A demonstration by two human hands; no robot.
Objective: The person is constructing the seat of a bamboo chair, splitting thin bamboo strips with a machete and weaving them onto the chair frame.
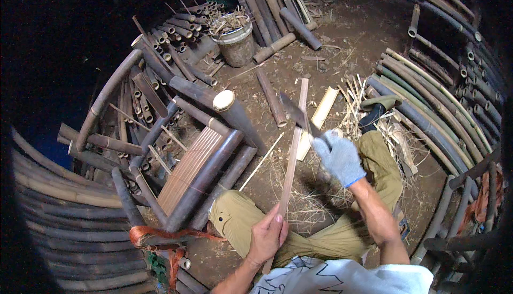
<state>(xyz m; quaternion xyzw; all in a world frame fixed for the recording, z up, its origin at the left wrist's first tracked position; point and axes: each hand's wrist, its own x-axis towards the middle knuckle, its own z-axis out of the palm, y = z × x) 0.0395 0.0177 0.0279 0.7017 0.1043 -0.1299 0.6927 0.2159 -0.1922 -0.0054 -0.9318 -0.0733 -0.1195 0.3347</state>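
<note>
Left hand [267,235]: bare, fingers curled closed around the near end of a bamboo strip [293,155], thumb lying along its top.
Bamboo strip: long, thin and pale brown; runs from the left hand up and away over the dirt floor [331,43], its far end near the split pale pieces.
Right hand [338,156]: in a grey knit glove with a blue cuff, fingers clenched tight on the handle of a knife [295,113].
Knife: broad dark blade, tilted up and to the left, its edge lying against the right side of the strip, about midway along it.
Legs: folded in olive trousers [374,165], knees spread on either side of the strip; the person sits low on the ground.
Shavings [352,99]: pale slivers and straw-like fibres scattered just beyond the gloved hand.
Chair frame [197,160]: dark bamboo poles with a slatted panel, lying to the left, near the left knee.
Bucket [235,40]: grey, filled with scraps, well apart at the far side.
Bamboo poles [427,117]: curved stacks bordering the right side.
</note>
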